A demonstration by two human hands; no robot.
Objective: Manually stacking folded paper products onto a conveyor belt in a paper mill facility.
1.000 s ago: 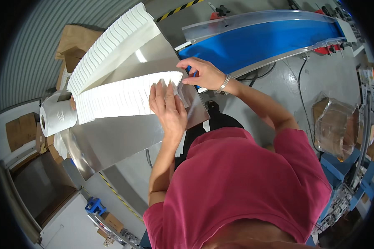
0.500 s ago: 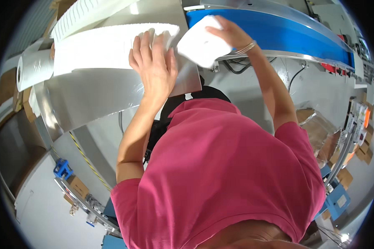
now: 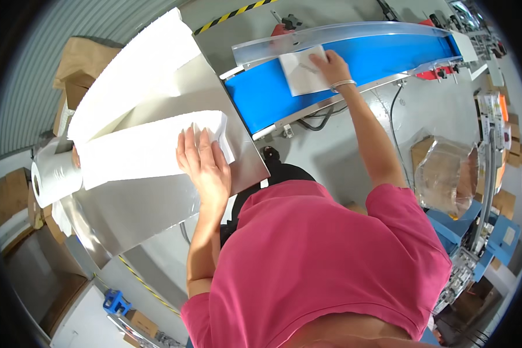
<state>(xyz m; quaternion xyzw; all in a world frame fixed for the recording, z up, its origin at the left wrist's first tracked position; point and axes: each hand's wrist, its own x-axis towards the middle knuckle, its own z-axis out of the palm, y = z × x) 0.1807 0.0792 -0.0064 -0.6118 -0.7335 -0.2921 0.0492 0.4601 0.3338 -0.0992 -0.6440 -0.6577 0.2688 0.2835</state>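
My left hand [image 3: 203, 174] lies with fingers stretched over the right end of a long row of white folded sheets [image 3: 139, 145], which look like wipes or paper towels. The row sits on a shiny metal table [image 3: 139, 211]. To the right, my right hand [image 3: 333, 68] holds the edge of a flat white folded stack of sheets [image 3: 300, 75]. Its thumb and fingers are at the stack's right side. That stack rests on the blue conveyor belt [image 3: 388, 55], partly against the clear guard rail. A second long white row [image 3: 139, 69] curves along the table's far side.
A white roll [image 3: 58, 178] is at the table's left end, with what looks like a fingertip beside it. A clear guard rail [image 3: 255, 51] runs along the belt's far side. Cardboard boxes [image 3: 78, 87] stand at the far left. A clear plastic bag [image 3: 446, 177] sits at right.
My right hand has brought the white stack from above the belt's near end down onto the belt. The left hand stays on the row's end. The whole view has shifted and turned.
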